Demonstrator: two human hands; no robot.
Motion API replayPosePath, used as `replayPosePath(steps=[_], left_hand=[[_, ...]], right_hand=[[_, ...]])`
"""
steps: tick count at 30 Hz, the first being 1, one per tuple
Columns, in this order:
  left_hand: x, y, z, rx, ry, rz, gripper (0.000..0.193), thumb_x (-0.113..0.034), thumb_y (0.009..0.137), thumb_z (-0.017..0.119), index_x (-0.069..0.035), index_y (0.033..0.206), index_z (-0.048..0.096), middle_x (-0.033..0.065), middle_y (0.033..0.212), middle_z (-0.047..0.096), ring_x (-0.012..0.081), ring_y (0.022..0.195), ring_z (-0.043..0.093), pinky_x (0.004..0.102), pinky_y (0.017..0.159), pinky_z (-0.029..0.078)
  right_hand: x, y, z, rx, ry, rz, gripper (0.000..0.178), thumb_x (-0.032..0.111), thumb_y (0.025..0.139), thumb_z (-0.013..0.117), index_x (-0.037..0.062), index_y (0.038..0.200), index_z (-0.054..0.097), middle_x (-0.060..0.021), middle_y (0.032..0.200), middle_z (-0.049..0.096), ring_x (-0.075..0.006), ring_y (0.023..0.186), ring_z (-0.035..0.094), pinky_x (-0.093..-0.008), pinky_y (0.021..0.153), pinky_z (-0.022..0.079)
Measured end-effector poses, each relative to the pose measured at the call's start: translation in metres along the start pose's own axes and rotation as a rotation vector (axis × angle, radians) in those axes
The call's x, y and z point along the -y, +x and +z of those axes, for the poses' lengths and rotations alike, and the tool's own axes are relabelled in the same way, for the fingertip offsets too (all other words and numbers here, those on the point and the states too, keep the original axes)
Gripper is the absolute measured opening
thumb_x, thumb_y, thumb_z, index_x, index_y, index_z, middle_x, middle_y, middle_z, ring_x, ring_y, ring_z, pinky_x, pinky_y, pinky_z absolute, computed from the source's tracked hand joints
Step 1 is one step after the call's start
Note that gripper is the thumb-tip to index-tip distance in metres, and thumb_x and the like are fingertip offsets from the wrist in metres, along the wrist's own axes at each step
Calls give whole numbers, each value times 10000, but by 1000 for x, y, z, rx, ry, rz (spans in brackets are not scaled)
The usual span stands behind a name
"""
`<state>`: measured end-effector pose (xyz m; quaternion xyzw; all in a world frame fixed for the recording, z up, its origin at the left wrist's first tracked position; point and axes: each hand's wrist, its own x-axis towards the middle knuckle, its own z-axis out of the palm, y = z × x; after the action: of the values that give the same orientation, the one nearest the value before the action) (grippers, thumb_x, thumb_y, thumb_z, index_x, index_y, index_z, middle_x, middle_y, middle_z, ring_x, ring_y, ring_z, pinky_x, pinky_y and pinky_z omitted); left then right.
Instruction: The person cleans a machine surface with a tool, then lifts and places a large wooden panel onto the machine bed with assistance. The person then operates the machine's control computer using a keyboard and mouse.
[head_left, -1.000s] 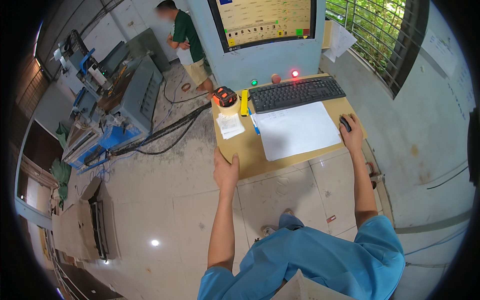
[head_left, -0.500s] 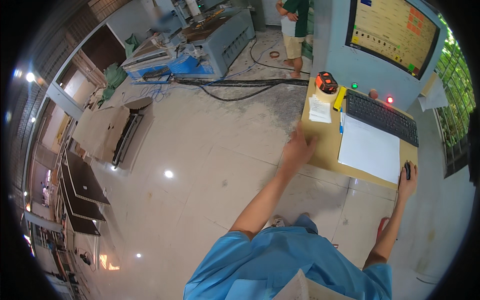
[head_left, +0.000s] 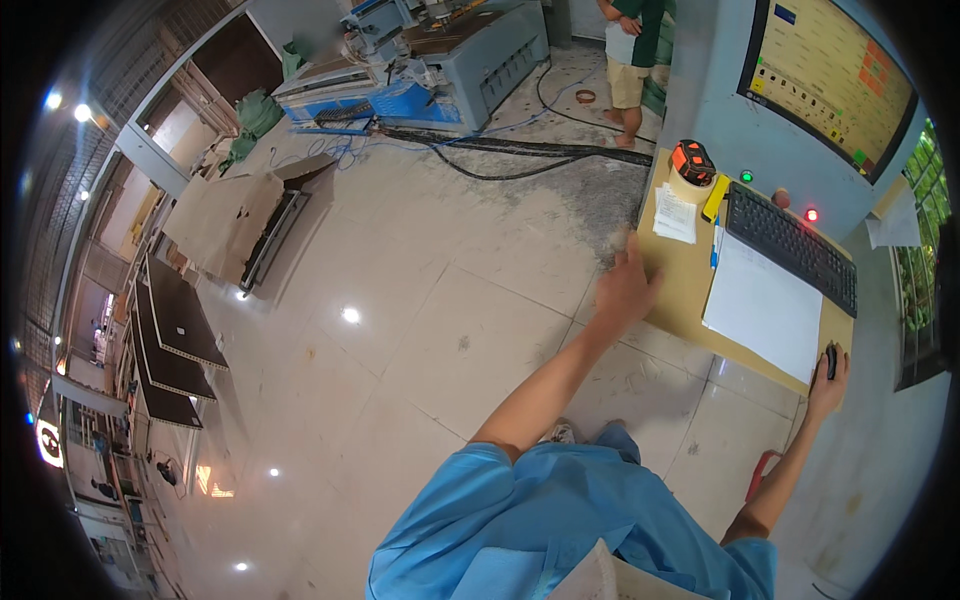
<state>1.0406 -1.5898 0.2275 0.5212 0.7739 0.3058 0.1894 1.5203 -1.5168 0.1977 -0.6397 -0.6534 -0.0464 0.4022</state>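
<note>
My right hand [head_left: 827,388] is closed over a black computer mouse [head_left: 831,361] at the near right corner of a tan desk shelf [head_left: 675,290]. At the shelf's left edge rests my left hand [head_left: 624,287], its fingers apart and holding nothing. Between the hands lies a blank white sheet [head_left: 765,305], with a blue pen [head_left: 715,248] along its left side. A black keyboard [head_left: 790,245] sits just beyond the sheet. Farther back, an orange and black tape measure [head_left: 692,162] stands on a roll of tape [head_left: 689,189], behind a white paper slip [head_left: 675,215].
A lit monitor [head_left: 828,80] is set in a blue-grey cabinet. Another person [head_left: 628,80] stands beyond the shelf, near a large blue-grey machine [head_left: 510,60]. Black cables [head_left: 500,150] cross the floor. At left are a cardboard-covered cart [head_left: 220,225] and dark panels [head_left: 180,330].
The whole view has swung a little to the left, so the shelf and machine appear farther right. Both hands keep their places, the right one on the mouse.
</note>
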Motion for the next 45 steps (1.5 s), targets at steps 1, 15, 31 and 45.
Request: replayPosePath(steps=[1, 15, 31, 45], left_hand=[[0, 0, 0, -1, 4, 4, 827, -443, 942, 597, -107, 1551, 151, 246, 1216, 597, 414, 1005, 687, 519, 868, 555], [-6, -1, -7, 54, 57, -14, 871, -470, 947, 587, -88, 1592, 145, 238, 1236, 580, 407, 999, 685, 504, 860, 553], [-5, -1, -4, 38, 42, -1, 869, -453, 942, 591, -87, 1594, 148, 255, 1226, 586, 411, 1005, 684, 503, 871, 551], [2, 3, 1, 71, -27, -92, 704, -541, 964, 547, -73, 1472, 414, 236, 1277, 621, 420, 1101, 662, 529, 923, 527]], right_hand=[[1, 0, -1, -7, 10, 8, 378, 219, 973, 635, 88, 1327, 641, -218, 1424, 559, -374, 1311, 542, -420, 1072, 436], [0, 1, 1, 4, 6, 28, 379, 210, 964, 646, 93, 1325, 645, -202, 1424, 564, -363, 1308, 545, -412, 1074, 437], [-5, 1, 1, 2, -1, 9, 377, 207, 965, 638, 101, 1327, 643, -202, 1414, 571, -365, 1314, 540, -414, 1075, 435], [5, 1, 3, 21, 42, -3, 347, 115, 913, 661, 36, 1251, 670, -182, 1307, 643, -325, 1254, 586, -387, 1081, 440]])
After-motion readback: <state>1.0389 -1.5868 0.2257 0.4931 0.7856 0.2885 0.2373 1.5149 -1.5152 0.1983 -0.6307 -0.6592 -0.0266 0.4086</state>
